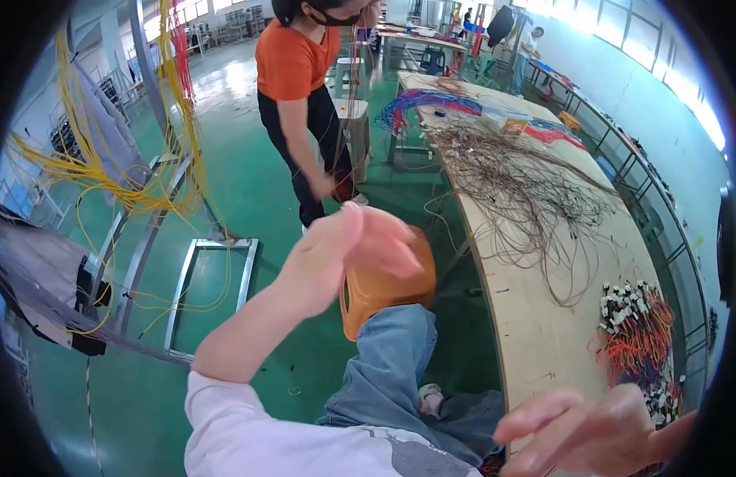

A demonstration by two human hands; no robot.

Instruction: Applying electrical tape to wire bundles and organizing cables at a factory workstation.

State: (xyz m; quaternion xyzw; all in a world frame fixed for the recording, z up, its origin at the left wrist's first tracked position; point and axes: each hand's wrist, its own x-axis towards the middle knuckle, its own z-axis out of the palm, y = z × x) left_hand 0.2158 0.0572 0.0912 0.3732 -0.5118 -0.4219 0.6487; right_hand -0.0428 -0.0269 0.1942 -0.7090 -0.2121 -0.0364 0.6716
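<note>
My left hand (pixel 354 242) is raised in front of me with its fingers loosely apart and nothing in it, hovering over an orange plastic stool (pixel 384 290). My right hand (pixel 586 433) is at the lower right, fingers spread and empty, above the near edge of the long wooden workbench (pixel 535 318). My knee in blue jeans (pixel 392 358) sits just under the stool. A bundle of orange and red wires with white connectors (pixel 638 334) lies on the bench near my right hand.
A tangle of brown wires (pixel 519 191) covers the middle of the bench, with blue and red wires (pixel 431 103) farther back. A person in an orange shirt (pixel 300 95) stands ahead on the green floor. A metal rack with yellow cables (pixel 137 183) stands at left.
</note>
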